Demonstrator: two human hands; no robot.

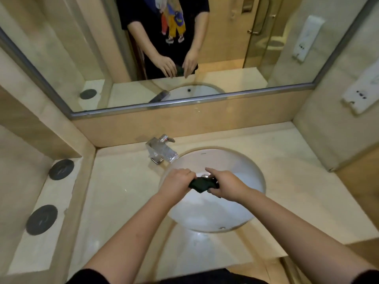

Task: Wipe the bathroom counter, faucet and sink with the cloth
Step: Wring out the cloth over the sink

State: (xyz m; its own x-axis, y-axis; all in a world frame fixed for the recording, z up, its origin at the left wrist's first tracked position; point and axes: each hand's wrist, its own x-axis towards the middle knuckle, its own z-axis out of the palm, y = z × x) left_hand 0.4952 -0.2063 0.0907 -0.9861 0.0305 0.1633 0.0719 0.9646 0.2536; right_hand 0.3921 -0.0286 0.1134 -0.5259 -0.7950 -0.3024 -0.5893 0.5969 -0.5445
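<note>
Dark green cloth (202, 185) is bunched up between both hands, right over the middle of the white oval sink (242, 203), above the drain. The left hand (178, 181) has its fingers curled tight round one end. The right hand (224, 186) grips the other end, though its index finger looks stretched forward. The chrome faucet (162, 151) sits just beyond the left hand at the basin's back-left rim, untouched. A beige marble counter (123, 193) runs round the sink. Two dark round discs (61, 169) lie on the left ledge, the mirror (225, 58) behind reflects both hands, and a white wall dispenser (361, 93) hangs at right.
</note>
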